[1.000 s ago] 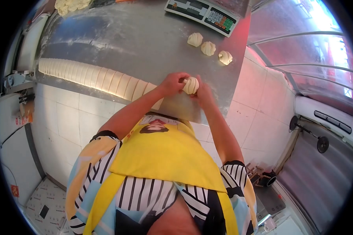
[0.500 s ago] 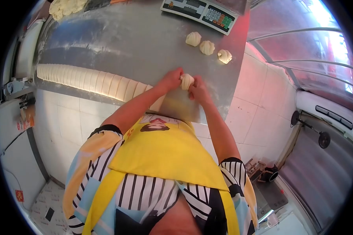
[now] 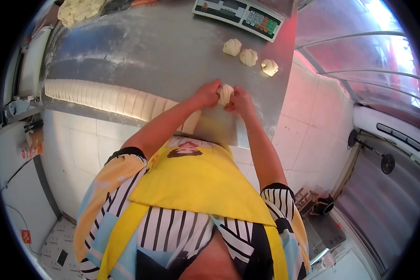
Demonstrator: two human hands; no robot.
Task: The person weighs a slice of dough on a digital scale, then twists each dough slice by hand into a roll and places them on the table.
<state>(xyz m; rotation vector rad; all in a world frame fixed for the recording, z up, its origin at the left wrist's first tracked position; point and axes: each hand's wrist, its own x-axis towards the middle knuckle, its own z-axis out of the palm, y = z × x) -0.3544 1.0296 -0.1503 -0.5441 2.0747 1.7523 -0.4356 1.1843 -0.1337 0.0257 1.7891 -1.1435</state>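
Between my two hands is a twisted dough roll (image 3: 226, 94), pale with ridged folds. My left hand (image 3: 209, 94) is closed on its left end, and my right hand (image 3: 241, 100) pinches the right end. Both hands are just above the metal table, near its front right part. Beyond them lie three shaped dough rolls (image 3: 248, 57) in a slanting row. A long row of sliced dough strips (image 3: 112, 99) stretches along the front edge on the left, its right end partly hidden behind my left forearm.
A digital scale (image 3: 240, 17) stands at the back right of the metal table (image 3: 154, 51). A large lump of dough (image 3: 79, 11) rests at the far left corner, with an orange object (image 3: 143, 2) nearby. The table's right edge drops to a tiled floor (image 3: 303, 112).
The dough roll has turned slightly between my fingers, and both hands have shifted a little to the right. The rolls on the table stay in their places.
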